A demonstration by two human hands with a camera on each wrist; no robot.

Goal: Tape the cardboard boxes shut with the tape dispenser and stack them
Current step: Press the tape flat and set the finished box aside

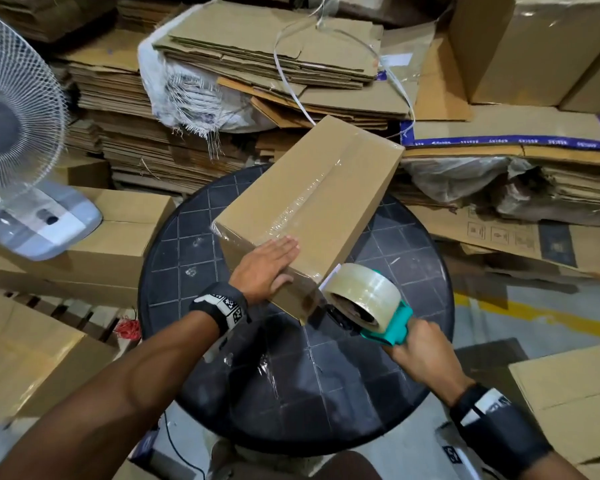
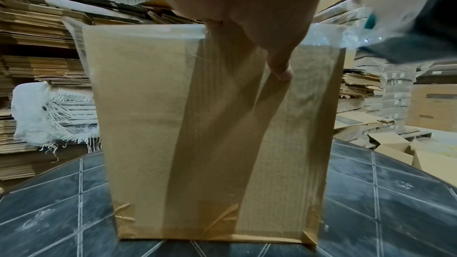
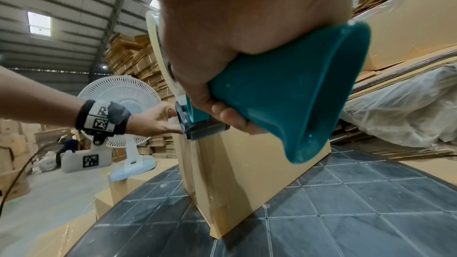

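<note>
Setting: warehouse floor heaped with flattened cardboard; a white fan stands at far left on a closed carton.
Tabletop: round, dark, tile-patterned tabletop in the middle, carrying the work.
Left hand: left hand lies flat, fingers straight, on the near top of the cardboard box, thumb dropped over the end face; it presses rather than grasps.
Box: sits on the tabletop, angled away to the right, centre seam already under clear tape.
Right hand: right hand has a closed grip round the teal handle of the tape dispenser, whose front end meets the box's near right edge.
Handling: probably light and stiff, with slick taped faces; best steadied by a flat palm on top and lifted by opposite side walls.
</note>
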